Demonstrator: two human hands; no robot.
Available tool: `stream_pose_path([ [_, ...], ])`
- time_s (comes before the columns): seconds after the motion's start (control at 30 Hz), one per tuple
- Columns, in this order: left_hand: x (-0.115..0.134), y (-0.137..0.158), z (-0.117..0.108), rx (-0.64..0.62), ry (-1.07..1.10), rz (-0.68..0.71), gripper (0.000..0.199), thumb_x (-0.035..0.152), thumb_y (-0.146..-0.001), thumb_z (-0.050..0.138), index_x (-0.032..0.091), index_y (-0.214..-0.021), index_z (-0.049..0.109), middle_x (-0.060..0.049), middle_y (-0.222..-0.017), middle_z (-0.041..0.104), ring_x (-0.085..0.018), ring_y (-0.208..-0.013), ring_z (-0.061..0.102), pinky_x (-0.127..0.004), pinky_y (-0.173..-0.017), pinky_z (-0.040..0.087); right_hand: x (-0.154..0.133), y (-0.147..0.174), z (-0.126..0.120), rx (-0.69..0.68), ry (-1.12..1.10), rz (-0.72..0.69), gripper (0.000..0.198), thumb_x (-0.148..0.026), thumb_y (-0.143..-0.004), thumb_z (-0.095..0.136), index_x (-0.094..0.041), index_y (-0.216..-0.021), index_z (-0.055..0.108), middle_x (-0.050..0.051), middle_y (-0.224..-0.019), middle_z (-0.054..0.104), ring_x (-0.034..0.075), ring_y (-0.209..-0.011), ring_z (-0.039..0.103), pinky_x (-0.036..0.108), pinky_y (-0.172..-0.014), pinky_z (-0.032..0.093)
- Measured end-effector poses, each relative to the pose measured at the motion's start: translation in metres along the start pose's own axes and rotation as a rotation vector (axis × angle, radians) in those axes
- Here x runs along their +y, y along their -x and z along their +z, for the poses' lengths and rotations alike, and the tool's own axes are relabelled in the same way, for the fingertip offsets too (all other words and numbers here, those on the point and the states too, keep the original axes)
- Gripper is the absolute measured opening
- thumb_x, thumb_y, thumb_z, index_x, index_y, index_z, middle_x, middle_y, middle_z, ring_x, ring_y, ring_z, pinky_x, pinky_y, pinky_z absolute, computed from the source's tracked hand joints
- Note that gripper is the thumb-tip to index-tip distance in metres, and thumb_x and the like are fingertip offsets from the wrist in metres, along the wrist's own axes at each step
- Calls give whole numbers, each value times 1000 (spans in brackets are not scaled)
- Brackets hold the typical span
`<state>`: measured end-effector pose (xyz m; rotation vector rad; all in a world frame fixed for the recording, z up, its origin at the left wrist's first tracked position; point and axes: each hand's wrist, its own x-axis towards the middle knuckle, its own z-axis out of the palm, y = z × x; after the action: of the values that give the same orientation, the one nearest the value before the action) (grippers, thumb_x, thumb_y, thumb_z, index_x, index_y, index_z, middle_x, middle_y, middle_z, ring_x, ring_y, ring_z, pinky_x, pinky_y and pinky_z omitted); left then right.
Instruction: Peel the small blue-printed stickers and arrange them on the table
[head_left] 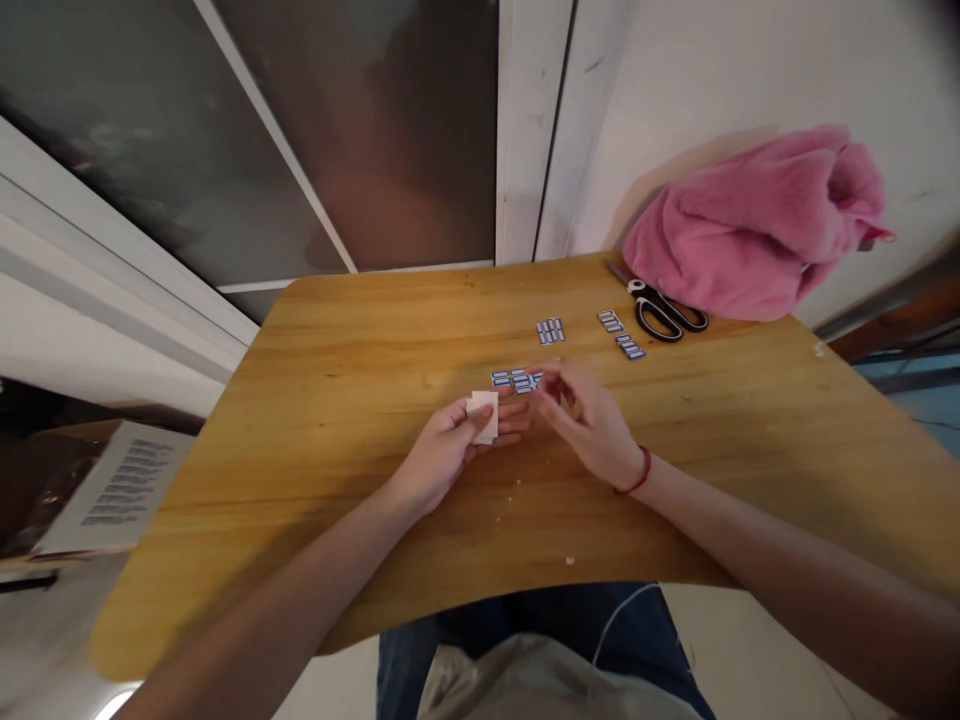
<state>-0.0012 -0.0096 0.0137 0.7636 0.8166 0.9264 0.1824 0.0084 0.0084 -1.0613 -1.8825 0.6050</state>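
Dim, warm indoor light falls evenly on the wooden table [337,420], a soft shadow lies on the wall behind the pink cloth [757,220], the glass panel [225,130] reflects murkily, and wide-angle distortion bends and blurs the edges.

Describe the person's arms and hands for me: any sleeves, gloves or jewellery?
Both forearms are bare, with no sleeves in view and no gloves. The right hand has a thin red string bracelet around its wrist. The left hand shows no bracelet, watch or ring.
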Motion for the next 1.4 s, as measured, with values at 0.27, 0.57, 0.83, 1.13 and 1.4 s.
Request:
stream_pose_path([
  [0.27,-7,2,4,76,-113,-38,26,26,-70,73,11,-90,67,-6,-87,71,-14,-79,66,-29,-79,53,-3,3,9,-117,-31,52,16,-33,-84,59,-20,-93,64,1,-76,53,11,-63,46,24,-56,40],
  [0.57,-5,5,5,50,-136,-96,28,29,-73,71,9,-93,65,-11,-87,72,-17,-80,68,-31,-79,54,1,2,6,-106,-119,148,15,-34,-82,61,-19,-79,64,1,-74,62,11,-64,51,25,-57,40],
  [0.83,-5,4,4,117,-127,-18,26,28,-70,73,12,-86,60,-4,-79,70,-13,-71,67,-24,-70,56,4,-1,8,-292,-448,294,26,-42,-72,70,-18,-77,61,-1,-69,58,11,-64,51,25,-57,42],
  [1.13,-4,4,6,-9,-18,-40,27,26,-74,71,15,-86,49,-8,-88,71,-20,-77,70,-33,-73,56,3,-5,1,-214,-303,165,19,-38,-76,66,-20,-74,69,1,-71,59,12,-66,52,26,-59,40],
  [1.4,-1,4,4,-55,41,-75,19,27,-81,63,14,-88,50,-12,-95,71,-22,-86,69,-32,-77,55,10,-5,2,-112,-368,274,21,-40,-75,66,-20,-79,65,1,-74,63,12,-66,54,26,-59,44],
])
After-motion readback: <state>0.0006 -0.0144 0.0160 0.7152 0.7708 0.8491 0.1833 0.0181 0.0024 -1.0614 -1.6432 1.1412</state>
